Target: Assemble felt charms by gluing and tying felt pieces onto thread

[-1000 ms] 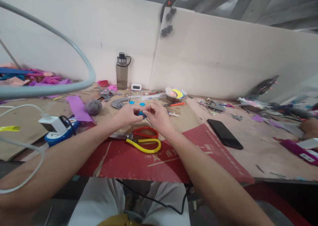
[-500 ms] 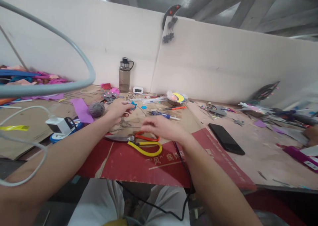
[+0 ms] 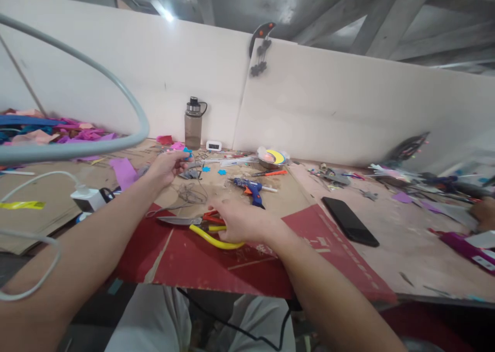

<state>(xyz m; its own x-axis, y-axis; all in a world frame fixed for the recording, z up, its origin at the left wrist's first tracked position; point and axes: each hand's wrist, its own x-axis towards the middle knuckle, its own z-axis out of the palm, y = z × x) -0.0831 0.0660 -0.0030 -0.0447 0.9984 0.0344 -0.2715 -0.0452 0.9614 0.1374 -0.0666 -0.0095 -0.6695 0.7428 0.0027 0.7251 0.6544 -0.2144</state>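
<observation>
My left hand (image 3: 167, 167) is raised over the left part of the work area, its fingertips pinching a small blue flower-shaped piece (image 3: 187, 153). Two similar blue cut-outs (image 3: 214, 171) lie on the cardboard to its right. At the centre front my right hand (image 3: 237, 220) closes over the handles of the scissors (image 3: 180, 220). These have one red and one yellow handle, and their blades point left; the fingers partly hide the handles. Behind them rests a tangle of grey yarn (image 3: 191, 193). A blue hot glue gun (image 3: 251, 188) lies beyond my right hand.
A black phone (image 3: 350, 220) lies to the right. At the back stand a bottle (image 3: 193, 125), a small white clock (image 3: 214, 146) and a bowl (image 3: 266, 162). A white charger (image 3: 87, 200) sits at left. A grey hoop-like tube (image 3: 131, 99) crosses the upper left. Another person's hand (image 3: 486, 215) shows far right.
My right hand has come down onto the scissors' handles, which have shifted slightly left. My left hand has moved left and up with the blue flower piece. Another blue cut-out and the glue gun are now uncovered.
</observation>
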